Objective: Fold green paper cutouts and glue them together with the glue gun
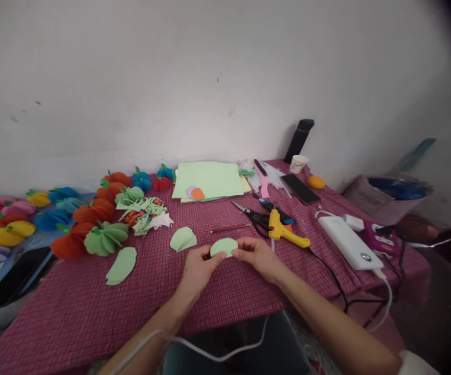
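A light green paper cut-out (224, 246), folded into a half round, is pinched between both hands above the red checked tablecloth (92, 312). My left hand (197, 268) grips its left edge with closed fingers. My right hand (257, 257) grips its right edge the same way. Another folded green piece (183, 238) lies just left of the hands, and a stack of flat green ovals (122, 265) lies further left.
A yellow glue gun (284, 230), black scissors (253, 214) and a red pencil (230, 228) lie behind the hands. Green paper sheets (209, 179), a phone (300, 188), cup (298, 163), bottle (299, 139) and white power bank (348, 241) stand further back. Coloured paper fruits (73, 219) crowd the left.
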Tool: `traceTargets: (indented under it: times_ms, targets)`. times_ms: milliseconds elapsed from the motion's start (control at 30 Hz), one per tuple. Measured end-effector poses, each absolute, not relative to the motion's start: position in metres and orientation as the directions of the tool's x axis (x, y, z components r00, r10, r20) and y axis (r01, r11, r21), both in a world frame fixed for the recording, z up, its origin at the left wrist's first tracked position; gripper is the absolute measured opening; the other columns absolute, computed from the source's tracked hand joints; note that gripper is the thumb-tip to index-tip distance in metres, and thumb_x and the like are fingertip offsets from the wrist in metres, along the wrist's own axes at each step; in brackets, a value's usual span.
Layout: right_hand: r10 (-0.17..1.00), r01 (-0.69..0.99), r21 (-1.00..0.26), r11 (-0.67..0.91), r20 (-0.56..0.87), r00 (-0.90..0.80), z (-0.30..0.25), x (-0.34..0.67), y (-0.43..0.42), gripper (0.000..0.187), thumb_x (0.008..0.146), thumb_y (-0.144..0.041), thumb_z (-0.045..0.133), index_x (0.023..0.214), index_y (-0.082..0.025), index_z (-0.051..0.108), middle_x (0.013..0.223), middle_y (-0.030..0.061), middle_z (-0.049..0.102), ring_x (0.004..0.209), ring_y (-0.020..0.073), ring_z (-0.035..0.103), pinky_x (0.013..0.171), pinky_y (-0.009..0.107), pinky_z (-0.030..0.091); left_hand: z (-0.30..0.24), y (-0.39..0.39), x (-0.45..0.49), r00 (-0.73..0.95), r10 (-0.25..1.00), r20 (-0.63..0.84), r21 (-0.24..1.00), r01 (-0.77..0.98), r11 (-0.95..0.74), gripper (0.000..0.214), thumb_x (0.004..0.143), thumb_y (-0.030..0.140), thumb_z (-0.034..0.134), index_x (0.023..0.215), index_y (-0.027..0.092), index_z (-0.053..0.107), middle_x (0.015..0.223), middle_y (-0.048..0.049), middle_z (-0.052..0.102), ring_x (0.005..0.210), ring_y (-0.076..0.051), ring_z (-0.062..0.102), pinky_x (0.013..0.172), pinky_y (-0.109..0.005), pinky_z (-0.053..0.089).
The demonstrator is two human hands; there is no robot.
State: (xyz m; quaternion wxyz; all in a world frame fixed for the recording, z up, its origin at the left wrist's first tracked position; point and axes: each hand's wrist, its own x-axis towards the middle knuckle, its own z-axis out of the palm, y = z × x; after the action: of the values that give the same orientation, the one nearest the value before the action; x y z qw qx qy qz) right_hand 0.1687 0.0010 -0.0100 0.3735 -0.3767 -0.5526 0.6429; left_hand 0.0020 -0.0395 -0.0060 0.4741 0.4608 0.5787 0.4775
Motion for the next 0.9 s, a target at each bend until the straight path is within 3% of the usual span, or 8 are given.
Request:
traceTargets:
  times_ms: [100, 267, 333, 400, 500, 567, 733, 900]
  targets:
    - [0.898, -0.077, -0.988, -0.135, -0.089, -0.431, -0.014, 0.169, 0.007, 0.02, 0.065, -0.035, 0.072, 0.073, -0.017, 0.066, 0.061, -0.0047, 0.056, 0.055, 0.0086, 0.043, 0.059, 0.024, 0.033, -0.006, -0.037, -0.002, -0.095, 0.992, -0.079, 0.985, 0.146, 0.092, 0.028, 0.066, 0.04, 0.068, 0.072, 0.012, 0.068, 0.06, 0.0018, 0.059, 0.057, -0.011, 0.048, 0.056, -0.023, 0.036]
    - [0.964, -0.18, -0.971, -0.155, -0.109, -0.242, -0.014, 0.178, 0.025, 0.019, 0.06, -0.031, 0.075, 0.068, -0.017, 0.065, 0.057, -0.0051, 0.054, 0.052, 0.0073, 0.041, 0.054, 0.023, 0.032, 0.0, -0.044, -0.023, -0.186, 0.976, 0.11, 0.904, 0.427, -0.02, 0.034, 0.082, 0.039, 0.053, 0.106, 0.017, 0.064, 0.09, -0.0049, 0.068, 0.078, -0.017, 0.057, 0.073, -0.031, 0.043]
    - [0.967, -0.246, -0.948, -0.203, -0.155, -0.201, -0.01, 0.182, 0.029, 0.02, 0.057, -0.029, 0.076, 0.066, -0.017, 0.063, 0.057, -0.0055, 0.053, 0.051, 0.0069, 0.041, 0.052, 0.023, 0.033, 0.004, -0.052, -0.029, -0.125, 0.959, 0.255, 0.742, 0.661, -0.111, 0.028, 0.086, 0.032, 0.048, 0.105, 0.019, 0.065, 0.095, -0.0054, 0.069, 0.086, -0.018, 0.056, 0.081, -0.035, 0.042]
    - [0.956, -0.305, -0.916, -0.262, -0.202, -0.215, -0.006, 0.182, 0.029, 0.022, 0.054, -0.028, 0.078, 0.065, -0.017, 0.062, 0.057, -0.0058, 0.052, 0.05, 0.0067, 0.041, 0.05, 0.022, 0.034, 0.007, -0.06, -0.027, 0.099, 0.943, 0.319, 0.513, 0.818, -0.259, 0.027, 0.088, 0.024, 0.045, 0.105, 0.022, 0.065, 0.099, -0.0044, 0.069, 0.093, -0.02, 0.054, 0.086, -0.038, 0.038]
    - [0.946, -0.353, -0.889, -0.292, -0.215, -0.241, -0.006, 0.176, 0.025, 0.024, 0.053, -0.027, 0.079, 0.064, -0.016, 0.061, 0.056, -0.006, 0.05, 0.05, 0.0063, 0.04, 0.047, 0.02, 0.034, 0.005, -0.066, -0.01, 0.377, 0.894, 0.243, 0.222, 0.875, -0.429, 0.031, 0.09, 0.025, 0.043, 0.114, 0.024, 0.061, 0.113, -0.0045, 0.065, 0.097, -0.022, 0.051, 0.084, -0.04, 0.036]
    - [0.948, -0.373, -0.88, -0.293, -0.216, -0.234, -0.008, 0.17, 0.021, 0.024, 0.053, -0.027, 0.079, 0.065, -0.016, 0.061, 0.057, -0.0063, 0.051, 0.051, 0.006, 0.042, 0.049, 0.02, 0.037, 0.001, -0.065, 0.003, 0.464, 0.861, 0.207, 0.115, 0.863, -0.493, 0.036, 0.09, 0.034, 0.044, 0.122, 0.022, 0.055, 0.125, -0.0061, 0.059, 0.1, -0.023, 0.05, 0.082, -0.039, 0.036]
    - [0.956, -0.417, -0.865, -0.278, -0.206, -0.209, -0.018, 0.161, 0.013, 0.025, 0.056, -0.029, 0.078, 0.071, -0.017, 0.062, 0.071, -0.0042, 0.059, 0.062, 0.0071, 0.053, 0.071, 0.026, 0.046, -0.01, -0.061, 0.012, 0.44, 0.88, 0.179, 0.019, 0.893, -0.45, 0.066, 0.083, 0.06, 0.041, 0.131, 0.016, 0.046, 0.133, -0.0107, 0.051, 0.107, -0.028, 0.047, 0.086, -0.042, 0.033]
    - [0.96, -0.421, -0.867, -0.267, -0.203, -0.192, -0.021, 0.162, 0.011, 0.025, 0.056, -0.028, 0.078, 0.072, -0.017, 0.063, 0.075, -0.0028, 0.062, 0.066, 0.0079, 0.056, 0.077, 0.027, 0.046, -0.004, -0.087, -0.024, 0.258, 0.958, 0.127, -0.095, 0.964, -0.248, 0.067, 0.085, 0.059, 0.038, 0.128, 0.01, 0.05, 0.128, -0.0164, 0.054, 0.106, -0.03, 0.048, 0.084, -0.042, 0.034]
